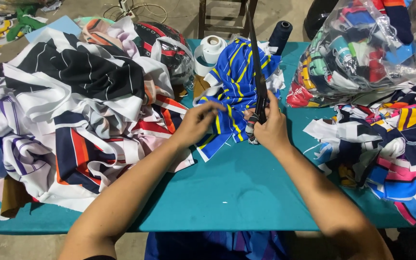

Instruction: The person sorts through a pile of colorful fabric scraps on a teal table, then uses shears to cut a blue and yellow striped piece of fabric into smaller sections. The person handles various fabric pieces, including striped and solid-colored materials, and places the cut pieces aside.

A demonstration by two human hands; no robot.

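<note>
Blue cloth (234, 91) lies at centre frame on the teal table (237, 192), right of the scrap heap (73, 106). Left hand (196, 123) pinches its edge; right hand (268, 127) clenches long shears (257, 72), blades upright. Best keep the edge taut, fingers clear of the blades.

The bench (246, 192) is teal. At its middle lies a royal-blue cloth (234, 91) with yellow and white stripes. The heap (73, 110) on the left edge is white, black, navy — with orange-red bands. The scraps (391, 144) by the right edge mix pink, yellow, navy, white. A dark navy thread spool (280, 34) stands at the far edge.
</note>
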